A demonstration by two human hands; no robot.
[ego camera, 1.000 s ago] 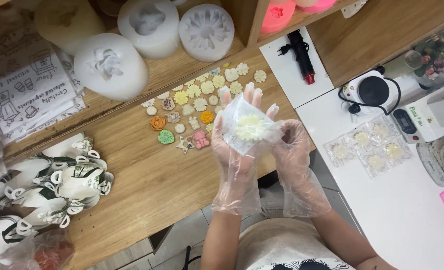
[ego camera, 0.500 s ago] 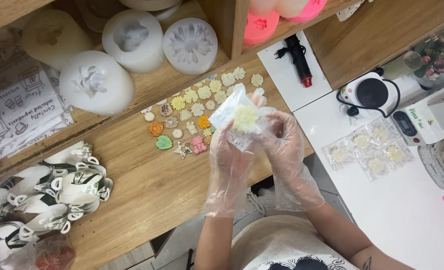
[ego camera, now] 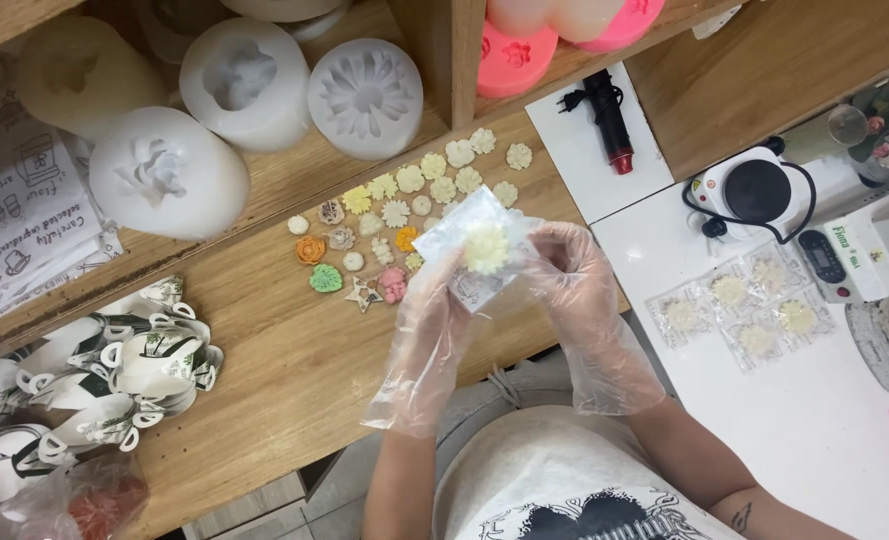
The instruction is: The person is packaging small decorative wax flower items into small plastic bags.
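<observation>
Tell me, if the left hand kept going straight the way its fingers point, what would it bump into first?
The left hand points up and away from the body. Beyond the clear bag with a pale flower piece that it already holds, it would probably first meet the small flower-shaped pieces spread on the wooden table. Height above them is unclear.

The light is bright, even and soft, with only weak shadows under the round white silicone moulds [ego camera: 169, 170]. The white table surface [ego camera: 824, 420] on the right is slightly overexposed. Focus is sharp; the edges bend slightly.
</observation>
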